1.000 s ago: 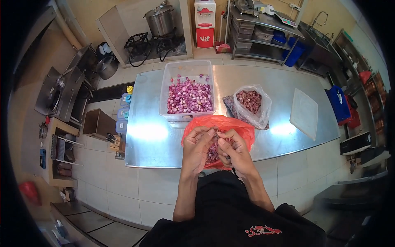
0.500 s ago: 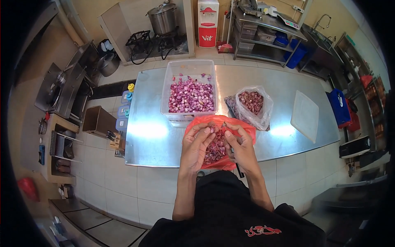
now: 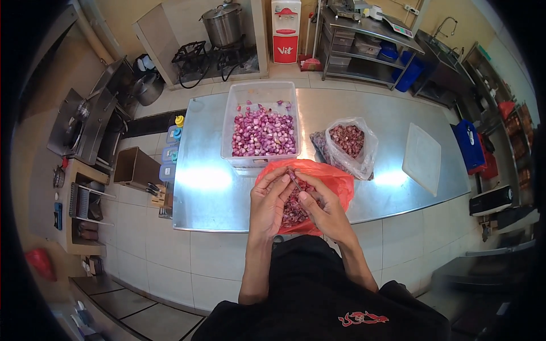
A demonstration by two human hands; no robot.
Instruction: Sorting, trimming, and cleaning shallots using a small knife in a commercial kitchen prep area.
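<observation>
Above the open red plastic bag [image 3: 343, 186], the left hand [image 3: 266, 203] is pinching a small purple shallot [image 3: 291, 171] while the right hand [image 3: 330, 216], slightly apart a moment ago, is now gripping what looks like a thin blade [image 3: 297, 184] against it, so trimming is apparently resuming.

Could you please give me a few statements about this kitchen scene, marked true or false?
1. The fingers of the left hand and right hand are over the red plastic bag. True.
2. The left hand holds nothing. False: its fingertips hold a small purplish bulb.
3. The bin is empty. False: the clear bin holds many purple bulbs.
4. A lidded steel pot stands on the stove. True.
5. The panel is left of the bin. False: the white panel lies right of it.
</observation>
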